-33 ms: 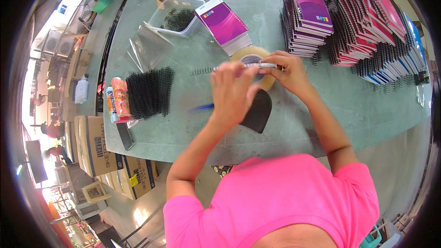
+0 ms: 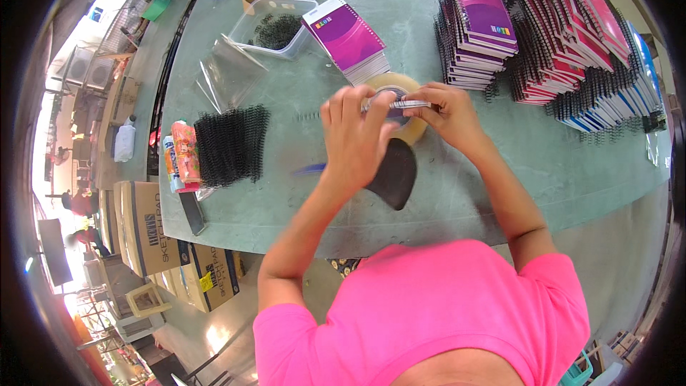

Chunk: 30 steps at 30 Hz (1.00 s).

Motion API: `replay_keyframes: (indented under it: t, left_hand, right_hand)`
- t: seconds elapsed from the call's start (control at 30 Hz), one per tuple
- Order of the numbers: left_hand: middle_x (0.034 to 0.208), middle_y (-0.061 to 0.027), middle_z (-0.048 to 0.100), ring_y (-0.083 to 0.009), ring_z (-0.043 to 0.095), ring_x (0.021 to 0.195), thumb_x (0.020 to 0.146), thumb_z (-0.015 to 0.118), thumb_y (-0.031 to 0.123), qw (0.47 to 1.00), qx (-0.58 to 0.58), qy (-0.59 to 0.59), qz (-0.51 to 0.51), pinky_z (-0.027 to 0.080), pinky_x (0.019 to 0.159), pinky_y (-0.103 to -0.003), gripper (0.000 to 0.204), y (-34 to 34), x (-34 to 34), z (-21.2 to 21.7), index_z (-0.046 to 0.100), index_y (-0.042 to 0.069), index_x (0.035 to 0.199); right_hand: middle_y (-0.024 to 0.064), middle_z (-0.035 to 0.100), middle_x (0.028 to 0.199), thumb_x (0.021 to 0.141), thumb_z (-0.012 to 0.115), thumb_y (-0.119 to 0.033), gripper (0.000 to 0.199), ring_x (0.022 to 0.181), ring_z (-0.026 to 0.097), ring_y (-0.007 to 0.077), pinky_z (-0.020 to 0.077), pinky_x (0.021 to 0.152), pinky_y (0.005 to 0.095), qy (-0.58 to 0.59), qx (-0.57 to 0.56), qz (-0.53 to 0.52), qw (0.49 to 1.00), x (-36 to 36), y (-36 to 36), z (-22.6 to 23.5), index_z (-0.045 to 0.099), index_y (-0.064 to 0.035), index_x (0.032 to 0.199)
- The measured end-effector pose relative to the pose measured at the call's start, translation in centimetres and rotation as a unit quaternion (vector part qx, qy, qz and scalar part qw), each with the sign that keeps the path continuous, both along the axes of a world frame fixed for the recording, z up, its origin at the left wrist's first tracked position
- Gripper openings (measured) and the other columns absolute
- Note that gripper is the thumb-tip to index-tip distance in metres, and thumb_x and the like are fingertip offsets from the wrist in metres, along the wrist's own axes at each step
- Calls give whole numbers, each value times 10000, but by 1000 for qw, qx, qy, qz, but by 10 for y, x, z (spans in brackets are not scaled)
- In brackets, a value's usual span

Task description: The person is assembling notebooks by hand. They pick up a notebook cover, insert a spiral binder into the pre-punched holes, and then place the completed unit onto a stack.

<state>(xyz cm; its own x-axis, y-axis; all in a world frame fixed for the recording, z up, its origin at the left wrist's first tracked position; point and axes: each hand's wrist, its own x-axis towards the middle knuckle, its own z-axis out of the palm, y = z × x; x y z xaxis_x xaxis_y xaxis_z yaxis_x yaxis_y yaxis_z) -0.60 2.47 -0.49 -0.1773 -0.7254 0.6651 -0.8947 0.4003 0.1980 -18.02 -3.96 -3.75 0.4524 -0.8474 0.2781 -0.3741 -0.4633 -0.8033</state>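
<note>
My right hand pinches the right end of a small notebook, held edge-on toward me. My left hand bends its fingers over the notebook's left part, around a black spiral coil whose free end sticks out to the left. The exact grip of the left fingertips is blurred. Beneath both hands lies a large roll of clear tape, partly covered. Closer to my body is a flat black rounded piece, and a blue pen rests beside my left wrist.
Black coils lie bunched at left beside a pink packet. Behind are a clear tub of coils, plastic film and purple-covered pads. Bound purple notebooks, red ones and blue ones are stacked at right.
My left hand has shifted slightly left and its fingers have spread a little over the coil. The notebook and right hand stay almost in place.
</note>
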Motion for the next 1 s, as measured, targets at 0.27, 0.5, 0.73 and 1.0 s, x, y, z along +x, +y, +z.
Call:
replay_keyframes:
  t: [0.27,0.5,0.73,1.0]
  left_hand:
    - [820,-48,642,-234,584,822,781,669,185,989,134,-15,-63,395,750,-359,157,-18,20,-8,618,86,892]
    - [788,-39,612,-235,567,781,778,663,195,991,109,-7,-73,391,728,-369,170,-21,23,-10,606,73,882]
    - [698,-39,585,-218,566,729,843,603,191,992,94,-13,-89,386,690,-362,116,-27,18,-9,609,81,805]
    - [667,-103,550,-280,572,726,830,613,175,978,141,76,-131,433,648,-384,135,-31,18,-1,608,40,832]
  right_hand:
    - [68,629,990,887,567,-43,181,680,665,160,537,581,236,-231,326,57,915,7,4,-1,563,36,1049]
    - [75,641,881,928,548,-167,229,724,677,171,550,595,244,-245,345,78,903,9,0,-6,589,25,1045]
    - [79,658,806,954,499,-180,225,706,680,155,525,558,227,-239,322,81,913,10,-2,-7,582,7,1048]
    - [69,647,766,959,485,-184,223,666,673,147,520,530,221,-225,309,81,921,11,-4,-7,586,5,1022]
